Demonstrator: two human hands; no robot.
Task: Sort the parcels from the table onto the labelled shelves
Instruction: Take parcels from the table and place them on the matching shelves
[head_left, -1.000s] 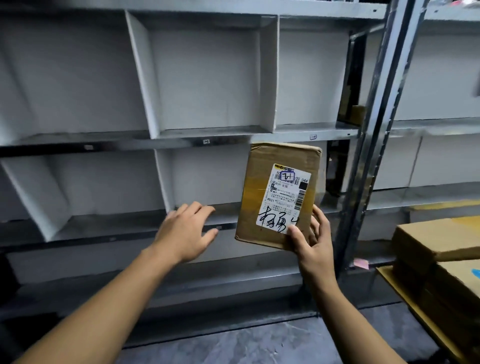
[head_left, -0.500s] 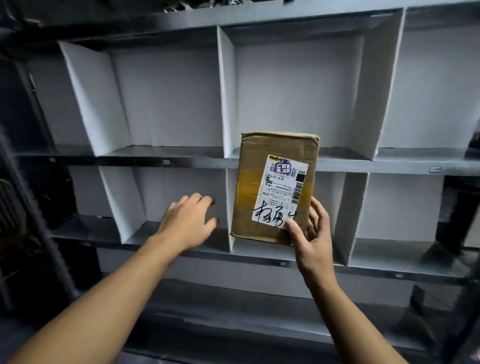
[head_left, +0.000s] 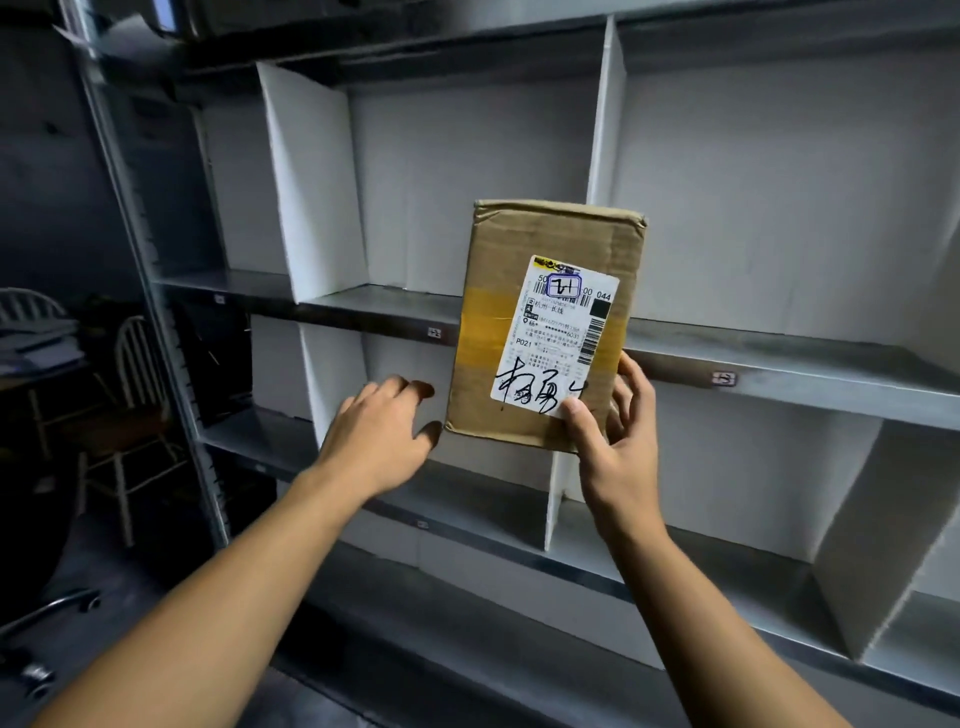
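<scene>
I have the brown cardboard parcel (head_left: 519, 249) upright in the air in front of the grey metal shelving (head_left: 779, 364). Its top edge is creased, a band of yellow tape crosses its middle, and a white shipping label (head_left: 561, 332) carries barcodes, the print "P021" and black handwritten strokes low down. My right grip (head_left: 618, 447) is clamped on the parcel's lower right corner, thumb on the label, fingers behind the edge. My left grip (head_left: 379, 436) is spread and loose, holding nothing, just beside the lower left corner; I cannot tell whether the thumb touches the card. The parcel hangs across the front edge of a middle shelf, before a white divider panel (head_left: 602, 104). Such panels split each level into bays. A small tag (head_left: 723, 378) on the shelf edge is too small to read. At far left, in dim light, stands a white spindle-back chair (head_left: 135, 364).
</scene>
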